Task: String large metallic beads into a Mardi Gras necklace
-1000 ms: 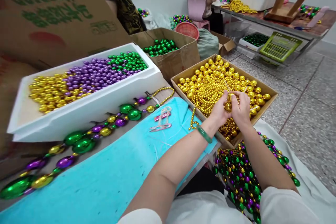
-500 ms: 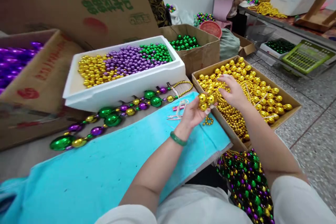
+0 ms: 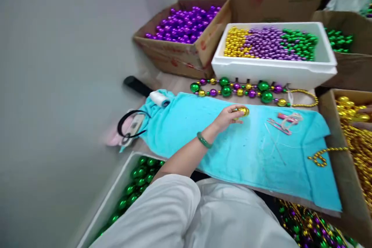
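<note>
My left hand (image 3: 228, 117), with a green bangle on its wrist, reaches over the turquoise cloth (image 3: 247, 151) and is closed on a few gold beads (image 3: 243, 111) held just above the cloth. Only the fingertips of my right hand (image 3: 363, 124) show at the right edge, over the cardboard box of gold beads (image 3: 353, 139); whether they are open or closed is hidden. A long strand of green, purple and gold beads (image 3: 247, 91) lies along the cloth's far edge. Small pink snips (image 3: 280, 124) lie on the cloth to the right of my left hand.
A white foam box (image 3: 276, 71) holds gold, purple and green beads. A cardboard box of purple beads (image 3: 186, 27) stands at the back left. A tray of green beads (image 3: 136, 180) sits low on the left. A white thread spool (image 3: 159, 99) lies at the cloth's left end.
The view has swung left. My left hand has carried the gold beads from beside the gold bead box to the middle of the cloth. My right hand has stayed by the box.
</note>
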Action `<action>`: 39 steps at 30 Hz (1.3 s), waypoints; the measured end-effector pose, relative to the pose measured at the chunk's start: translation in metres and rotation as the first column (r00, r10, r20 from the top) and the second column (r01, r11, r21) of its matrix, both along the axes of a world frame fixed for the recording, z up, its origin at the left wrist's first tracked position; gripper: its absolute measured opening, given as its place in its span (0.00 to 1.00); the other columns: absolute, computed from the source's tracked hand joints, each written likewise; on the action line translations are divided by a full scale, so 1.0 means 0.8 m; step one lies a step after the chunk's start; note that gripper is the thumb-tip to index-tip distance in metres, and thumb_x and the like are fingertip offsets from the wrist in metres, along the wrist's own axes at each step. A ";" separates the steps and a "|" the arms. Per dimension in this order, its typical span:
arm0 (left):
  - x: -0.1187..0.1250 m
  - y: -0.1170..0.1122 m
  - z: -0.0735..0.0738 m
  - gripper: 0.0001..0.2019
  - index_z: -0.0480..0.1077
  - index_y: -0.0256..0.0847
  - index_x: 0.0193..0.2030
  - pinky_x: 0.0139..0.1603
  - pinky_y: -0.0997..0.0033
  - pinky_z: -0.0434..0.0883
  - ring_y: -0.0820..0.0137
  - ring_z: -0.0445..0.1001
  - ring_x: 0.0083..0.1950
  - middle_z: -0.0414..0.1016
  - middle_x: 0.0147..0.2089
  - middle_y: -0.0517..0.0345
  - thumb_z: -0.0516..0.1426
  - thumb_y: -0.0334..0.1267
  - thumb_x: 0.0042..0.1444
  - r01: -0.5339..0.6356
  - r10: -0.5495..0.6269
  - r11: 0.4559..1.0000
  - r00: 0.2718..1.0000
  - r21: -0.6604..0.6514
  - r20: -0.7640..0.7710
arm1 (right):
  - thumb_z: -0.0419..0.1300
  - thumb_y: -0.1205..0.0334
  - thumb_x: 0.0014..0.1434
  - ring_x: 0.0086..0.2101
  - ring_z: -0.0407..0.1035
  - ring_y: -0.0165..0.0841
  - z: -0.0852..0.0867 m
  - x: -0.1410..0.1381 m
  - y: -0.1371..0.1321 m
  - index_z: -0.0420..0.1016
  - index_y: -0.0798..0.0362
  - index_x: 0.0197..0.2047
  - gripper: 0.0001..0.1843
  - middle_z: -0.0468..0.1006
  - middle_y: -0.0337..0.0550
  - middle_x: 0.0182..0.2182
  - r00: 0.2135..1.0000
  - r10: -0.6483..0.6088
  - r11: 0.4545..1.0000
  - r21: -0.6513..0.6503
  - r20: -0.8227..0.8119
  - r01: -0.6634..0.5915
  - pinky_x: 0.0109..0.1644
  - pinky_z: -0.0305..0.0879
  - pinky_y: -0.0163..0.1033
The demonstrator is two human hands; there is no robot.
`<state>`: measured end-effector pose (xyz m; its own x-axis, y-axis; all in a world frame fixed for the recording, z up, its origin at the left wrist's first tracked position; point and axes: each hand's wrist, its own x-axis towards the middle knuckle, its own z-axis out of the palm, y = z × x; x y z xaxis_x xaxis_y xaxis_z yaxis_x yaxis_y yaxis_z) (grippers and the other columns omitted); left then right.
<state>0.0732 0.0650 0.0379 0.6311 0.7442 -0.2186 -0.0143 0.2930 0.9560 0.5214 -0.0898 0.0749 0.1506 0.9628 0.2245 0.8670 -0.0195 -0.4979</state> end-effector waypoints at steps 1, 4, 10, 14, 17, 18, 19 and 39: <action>-0.024 0.007 -0.009 0.20 0.74 0.39 0.46 0.53 0.58 0.72 0.60 0.71 0.53 0.71 0.54 0.48 0.66 0.43 0.46 -0.056 0.079 0.983 0.989 0.175 -0.126 | 0.60 0.35 0.47 0.54 0.66 0.51 0.009 -0.022 0.005 0.73 0.34 0.32 0.15 0.75 0.48 0.37 0.999 -0.026 0.999 0.022 0.035 0.025 0.63 0.57 0.56; -0.080 0.027 -0.037 0.18 0.75 0.39 0.43 0.65 0.52 0.61 0.57 0.65 0.59 0.67 0.57 0.47 0.67 0.37 0.42 0.004 0.293 0.792 0.876 0.611 -0.384 | 0.58 0.37 0.51 0.57 0.63 0.52 0.027 -0.150 0.037 0.74 0.36 0.44 0.21 0.71 0.47 0.53 0.992 0.115 0.993 0.009 0.042 -0.116 0.63 0.56 0.60; -0.124 0.053 -0.061 0.24 0.71 0.43 0.55 0.66 0.51 0.56 0.52 0.60 0.64 0.62 0.63 0.43 0.62 0.37 0.49 0.254 0.220 0.614 0.854 0.747 -0.471 | 0.60 0.63 0.55 0.57 0.63 0.52 -0.052 -0.416 0.153 0.73 0.52 0.53 0.21 0.62 0.57 0.61 0.916 0.400 0.915 -0.057 0.022 -0.399 0.58 0.63 0.60; -0.131 0.062 -0.059 0.39 0.61 0.48 0.65 0.66 0.54 0.56 0.53 0.60 0.65 0.61 0.64 0.46 0.64 0.35 0.43 0.191 0.130 0.698 0.914 0.691 -0.384 | 0.58 0.70 0.52 0.60 0.58 0.52 -0.107 -0.458 0.178 0.62 0.53 0.64 0.35 0.60 0.57 0.63 0.909 0.416 0.902 -0.123 -0.009 -0.414 0.61 0.59 0.60; -0.134 0.068 -0.055 0.45 0.62 0.47 0.64 0.69 0.52 0.51 0.51 0.58 0.66 0.61 0.64 0.47 0.68 0.34 0.35 0.100 0.065 0.800 0.966 0.592 -0.251 | 0.60 0.68 0.52 0.64 0.51 0.50 -0.120 -0.454 0.169 0.49 0.51 0.71 0.45 0.57 0.56 0.66 0.901 0.424 0.897 -0.096 -0.094 -0.432 0.65 0.53 0.60; -0.135 0.071 -0.054 0.46 0.63 0.47 0.64 0.70 0.52 0.49 0.51 0.56 0.67 0.61 0.64 0.47 0.70 0.33 0.33 0.070 0.046 0.833 0.980 0.549 -0.195 | 0.61 0.65 0.52 0.65 0.50 0.49 -0.122 -0.451 0.165 0.45 0.50 0.72 0.47 0.56 0.55 0.67 0.897 0.416 0.900 -0.072 -0.148 -0.430 0.66 0.51 0.60; -0.137 0.073 -0.053 0.47 0.64 0.47 0.63 0.70 0.53 0.48 0.51 0.55 0.68 0.61 0.65 0.47 0.71 0.32 0.30 0.037 0.034 0.864 0.991 0.502 -0.132 | 0.62 0.63 0.52 0.66 0.49 0.48 -0.124 -0.448 0.163 0.42 0.49 0.72 0.49 0.55 0.55 0.67 0.889 0.400 0.907 -0.047 -0.222 -0.419 0.66 0.50 0.60; -0.223 0.165 0.017 0.10 0.73 0.40 0.47 0.41 0.75 0.72 0.74 0.76 0.39 0.76 0.39 0.56 0.59 0.36 0.58 -0.352 0.383 0.901 0.920 0.253 -0.087 | 0.54 0.55 0.61 0.46 0.71 0.40 -0.160 -0.397 0.142 0.72 0.54 0.50 0.18 0.77 0.50 0.44 0.877 -0.144 0.967 0.123 -0.458 0.223 0.54 0.66 0.52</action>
<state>-0.1055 0.1973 0.0518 0.2806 0.9567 -0.0772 0.0510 0.0655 0.9966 0.2036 0.0241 -0.0531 0.4420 0.8623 0.2472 0.5445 -0.0389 -0.8378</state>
